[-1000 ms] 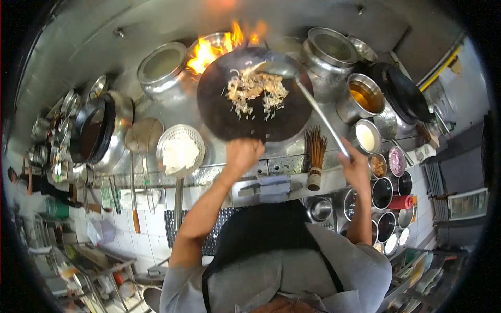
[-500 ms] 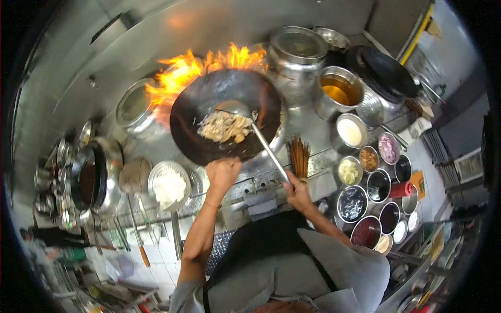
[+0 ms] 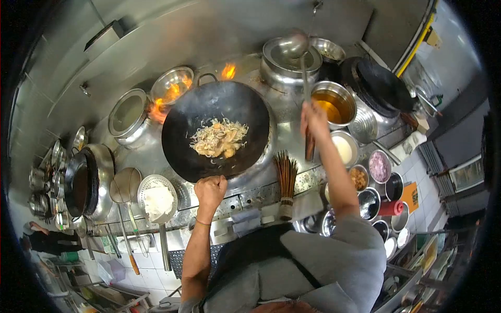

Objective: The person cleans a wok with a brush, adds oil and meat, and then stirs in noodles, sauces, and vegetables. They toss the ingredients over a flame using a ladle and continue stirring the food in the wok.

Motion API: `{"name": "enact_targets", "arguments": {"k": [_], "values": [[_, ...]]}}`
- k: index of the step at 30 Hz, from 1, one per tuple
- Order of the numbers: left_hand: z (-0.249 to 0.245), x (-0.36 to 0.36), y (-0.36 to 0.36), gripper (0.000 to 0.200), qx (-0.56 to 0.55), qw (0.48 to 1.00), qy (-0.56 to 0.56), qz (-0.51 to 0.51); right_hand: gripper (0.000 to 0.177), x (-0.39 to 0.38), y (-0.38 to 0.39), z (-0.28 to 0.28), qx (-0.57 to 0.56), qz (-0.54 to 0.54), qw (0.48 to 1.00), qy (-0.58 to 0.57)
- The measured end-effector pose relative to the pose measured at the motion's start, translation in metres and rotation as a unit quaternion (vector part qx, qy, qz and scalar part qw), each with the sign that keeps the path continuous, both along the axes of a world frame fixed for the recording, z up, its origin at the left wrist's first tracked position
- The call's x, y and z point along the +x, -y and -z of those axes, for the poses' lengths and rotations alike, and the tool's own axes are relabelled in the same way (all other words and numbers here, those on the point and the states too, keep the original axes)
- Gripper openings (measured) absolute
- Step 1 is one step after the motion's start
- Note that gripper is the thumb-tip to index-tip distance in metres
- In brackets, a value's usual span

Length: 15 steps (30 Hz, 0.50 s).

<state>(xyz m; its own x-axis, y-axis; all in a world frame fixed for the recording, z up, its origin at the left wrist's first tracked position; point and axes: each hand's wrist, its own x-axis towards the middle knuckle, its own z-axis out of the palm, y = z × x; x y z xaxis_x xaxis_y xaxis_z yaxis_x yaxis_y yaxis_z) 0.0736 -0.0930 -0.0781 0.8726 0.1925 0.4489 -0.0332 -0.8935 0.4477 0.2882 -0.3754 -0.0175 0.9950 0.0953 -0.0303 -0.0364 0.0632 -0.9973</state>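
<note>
My left hand [image 3: 210,192] is closed in a fist at the near edge of a dark wok [image 3: 177,122], gripping it there; the exact grip point is hidden under the fingers. In the wok lies a heap of pale stringy food with yellowish chunks [image 3: 222,138]. My right hand [image 3: 315,121] is wrapped round the handle of a ladle [image 3: 304,73]. The ladle's bowl is raised in front of the lidded steel pot [image 3: 274,55], and its wooden grip end points toward me. Beside my right hand stands a pot of amber liquid [image 3: 334,104].
Small flames [image 3: 169,96] burn behind the wok. A bamboo wok brush [image 3: 286,177] lies right of it. To the left are a perforated strainer [image 3: 169,208] with white stuff and a mesh skimmer [image 3: 125,185]. Several seasoning bowls, one of pink-purple pieces [image 3: 379,166], stand right.
My right hand has lifted the ladle out of the wok, up and to the right. The large flames behind the wok have shrunk. My left hand still grips the wok.
</note>
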Motion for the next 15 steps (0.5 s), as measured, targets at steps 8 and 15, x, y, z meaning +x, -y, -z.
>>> {"name": "enact_targets", "arguments": {"k": [8, 15], "values": [[0.001, 0.005, 0.013, 0.032, 0.029, 0.999, -0.024, -0.040, 0.025, 0.244, 0.023, 0.005, -0.200, 0.235, 0.951, 0.011], [0.003, 0.006, 0.013, 0.032, 0.008, 0.999, -0.025, -0.035, 0.022, 0.319, 0.037, 0.035, -0.318, 0.125, 0.939, -0.037]]}}
